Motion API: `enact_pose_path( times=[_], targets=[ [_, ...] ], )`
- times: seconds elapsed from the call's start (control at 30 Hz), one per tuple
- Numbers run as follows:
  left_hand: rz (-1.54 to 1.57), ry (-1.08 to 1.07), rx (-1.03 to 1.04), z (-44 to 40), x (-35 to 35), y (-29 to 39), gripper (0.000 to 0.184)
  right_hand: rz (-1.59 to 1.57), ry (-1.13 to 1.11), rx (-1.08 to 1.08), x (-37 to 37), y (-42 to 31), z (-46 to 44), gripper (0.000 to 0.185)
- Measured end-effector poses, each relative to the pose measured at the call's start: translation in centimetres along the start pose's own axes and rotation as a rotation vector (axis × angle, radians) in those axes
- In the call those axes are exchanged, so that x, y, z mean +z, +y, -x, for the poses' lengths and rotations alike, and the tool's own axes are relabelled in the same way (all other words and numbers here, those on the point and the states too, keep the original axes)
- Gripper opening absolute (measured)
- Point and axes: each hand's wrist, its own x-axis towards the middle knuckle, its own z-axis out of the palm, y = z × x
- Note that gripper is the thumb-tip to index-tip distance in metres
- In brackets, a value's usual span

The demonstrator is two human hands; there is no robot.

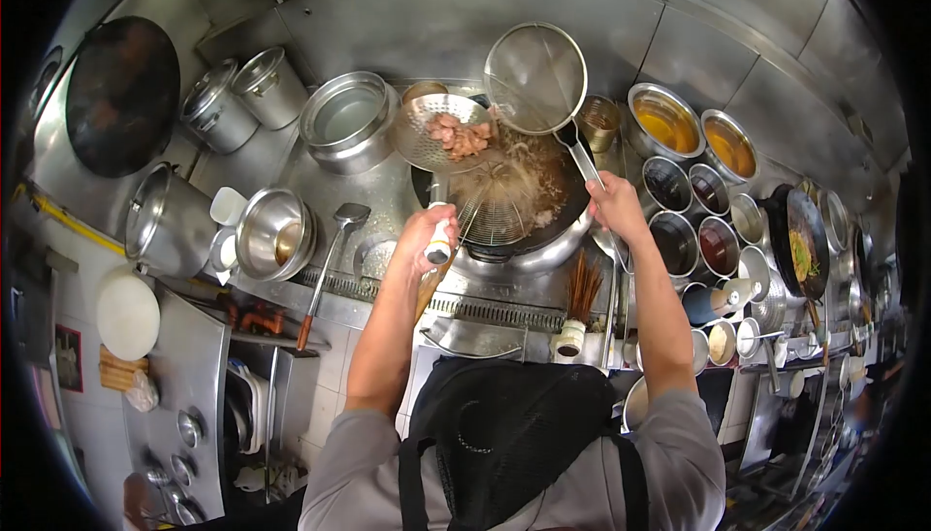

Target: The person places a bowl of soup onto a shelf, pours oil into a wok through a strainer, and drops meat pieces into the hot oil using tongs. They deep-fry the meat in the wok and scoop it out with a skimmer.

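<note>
My left hand (438, 232) is closed round the handle of a perforated skimmer (411, 143). Several pieces of pinkish-brown meat (460, 137) lie in its bowl, over the left side of the wok. In my right hand (615, 205) is the handle of a round fine-mesh strainer (536, 78), raised above the wok's far edge; no food shows in its mesh. Between my hands, brown foamy liquid (543, 174) steams in the dark wok (543, 240). A wire spider strainer (493, 209) rests in the near left part of the wok, its handle partly hidden by my left hand.
Left of the wok stand a steel pot (380, 148) of liquid, a steel bowl (246, 252) and a spatula (330, 257). Orange liquid fills bowls (635, 143) at the right, with sauce containers (669, 187) nearby. A bamboo brush (582, 296) stands at the front edge.
</note>
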Motion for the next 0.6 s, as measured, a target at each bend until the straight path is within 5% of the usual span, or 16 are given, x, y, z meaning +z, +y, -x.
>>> enact_pose_path(
  times=[0.13,0.33,0.6],
  targets=[
    [0.170,-0.117,-0.125,-0.3,0.9,-0.4,0.011,0.282,0.242,-0.163,0.4,1.8,0.5,0.025],
    [0.282,-0.236,-0.225,-0.1,0.5,-0.4,0.013,0.338,0.268,-0.098,0.6,2.9,9.2,0.027],
    [0.133,-0.225,-0.067,1.0,-0.8,1.4,0.016,0.393,0.203,0.115,4.6,3.9,17.1,0.022]
  ],
)
